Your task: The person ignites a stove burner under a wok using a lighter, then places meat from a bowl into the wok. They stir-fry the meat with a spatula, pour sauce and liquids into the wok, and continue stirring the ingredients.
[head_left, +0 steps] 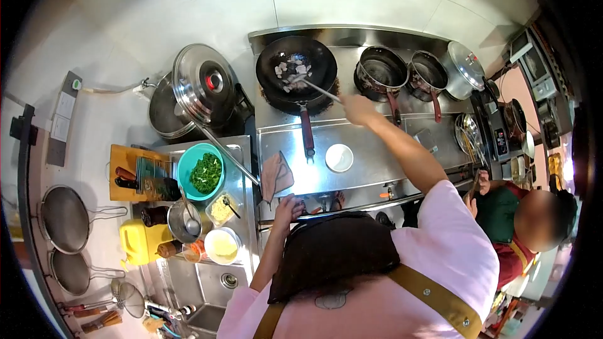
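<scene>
My right hand (360, 110) is closed around the handle of a long metal wok spatula (323, 92), whose head rests among pale pieces of food in the black wok (270, 63). The wok sits on the left burner, its dark red handle pointing toward me. At the front edge of the stove is my left hand (288, 209), fingers curled at a dark stove knob (300, 206); the exact grip is partly hidden. A folded brown cloth (276, 174) lies just beyond this hand. A white bowl (340, 157) stands on the steel counter between my hands.
Two dark pots (382, 69) and a lidded pot (463, 69) stand right of the wok. To the left are a large pot with a tilted lid (204, 81), a teal bowl (183, 172) of chopped greens, knives and a yellow jug (139, 242). A co-worker (502, 216) stands at right.
</scene>
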`<state>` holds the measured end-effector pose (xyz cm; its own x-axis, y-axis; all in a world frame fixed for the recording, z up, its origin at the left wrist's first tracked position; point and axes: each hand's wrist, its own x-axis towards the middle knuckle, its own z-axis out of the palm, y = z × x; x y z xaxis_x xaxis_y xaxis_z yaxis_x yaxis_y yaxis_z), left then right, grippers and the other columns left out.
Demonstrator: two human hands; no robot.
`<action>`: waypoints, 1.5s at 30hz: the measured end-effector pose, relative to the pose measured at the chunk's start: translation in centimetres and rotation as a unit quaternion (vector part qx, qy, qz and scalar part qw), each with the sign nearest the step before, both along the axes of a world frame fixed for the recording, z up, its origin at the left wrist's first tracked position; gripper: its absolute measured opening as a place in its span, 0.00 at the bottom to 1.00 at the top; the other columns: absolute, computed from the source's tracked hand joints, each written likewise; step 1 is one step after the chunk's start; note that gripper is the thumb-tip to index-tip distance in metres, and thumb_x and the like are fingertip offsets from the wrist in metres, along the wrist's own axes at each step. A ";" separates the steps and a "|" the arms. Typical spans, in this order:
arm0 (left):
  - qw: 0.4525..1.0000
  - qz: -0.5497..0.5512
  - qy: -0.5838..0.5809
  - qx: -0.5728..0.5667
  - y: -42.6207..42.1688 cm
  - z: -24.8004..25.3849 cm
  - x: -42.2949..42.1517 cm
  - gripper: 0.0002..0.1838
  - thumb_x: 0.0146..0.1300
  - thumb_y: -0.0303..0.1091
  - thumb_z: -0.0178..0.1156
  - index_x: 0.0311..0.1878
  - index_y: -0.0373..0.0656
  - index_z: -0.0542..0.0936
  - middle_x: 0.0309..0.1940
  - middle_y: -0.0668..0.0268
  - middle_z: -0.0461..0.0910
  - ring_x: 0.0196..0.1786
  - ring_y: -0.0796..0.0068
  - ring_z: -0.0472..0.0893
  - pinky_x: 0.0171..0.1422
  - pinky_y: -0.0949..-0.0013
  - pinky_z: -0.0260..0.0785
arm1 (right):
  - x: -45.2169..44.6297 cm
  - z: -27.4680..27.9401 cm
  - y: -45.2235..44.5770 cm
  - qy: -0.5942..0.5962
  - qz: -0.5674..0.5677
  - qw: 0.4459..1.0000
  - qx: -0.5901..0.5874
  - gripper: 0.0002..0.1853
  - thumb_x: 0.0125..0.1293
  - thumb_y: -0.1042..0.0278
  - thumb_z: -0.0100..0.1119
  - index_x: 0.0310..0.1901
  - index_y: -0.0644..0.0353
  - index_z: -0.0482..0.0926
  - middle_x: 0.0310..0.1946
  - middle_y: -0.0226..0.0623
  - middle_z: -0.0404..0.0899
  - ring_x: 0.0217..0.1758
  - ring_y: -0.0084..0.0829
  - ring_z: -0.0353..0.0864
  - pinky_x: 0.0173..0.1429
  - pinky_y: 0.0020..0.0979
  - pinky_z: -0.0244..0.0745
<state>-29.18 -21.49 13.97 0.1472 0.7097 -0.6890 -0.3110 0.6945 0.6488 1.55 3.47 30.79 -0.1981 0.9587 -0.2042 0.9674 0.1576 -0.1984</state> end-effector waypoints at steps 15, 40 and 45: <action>1.000 -0.009 -0.019 -0.004 0.3 -0.8 -0.3 0.22 0.76 0.37 0.52 0.67 0.36 0.65 0.52 0.58 0.78 0.43 0.71 0.80 0.40 0.74 0.75 | -2.4 -3.4 2.6 0.063 -0.058 0.996 0.031 0.16 0.64 0.72 0.51 0.52 0.62 0.78 0.37 0.56 0.83 0.43 0.56 0.83 0.47 0.53 0.77; 1.000 -0.020 -0.004 0.008 0.7 -1.3 -0.4 0.22 0.75 0.38 0.53 0.66 0.37 0.67 0.52 0.59 0.79 0.42 0.70 0.81 0.42 0.71 0.77 | -1.3 -2.6 1.6 0.019 -0.066 0.998 0.005 0.17 0.67 0.72 0.49 0.56 0.59 0.76 0.39 0.54 0.84 0.45 0.54 0.84 0.49 0.52 0.78; 1.000 0.001 -0.014 -0.005 -0.7 -1.9 -0.6 0.21 0.73 0.36 0.55 0.64 0.39 0.69 0.47 0.61 0.80 0.39 0.75 0.80 0.39 0.76 0.74 | 0.1 -1.0 -0.9 -0.019 -0.061 0.998 0.030 0.19 0.65 0.69 0.54 0.58 0.53 0.78 0.36 0.53 0.84 0.42 0.54 0.84 0.48 0.52 0.78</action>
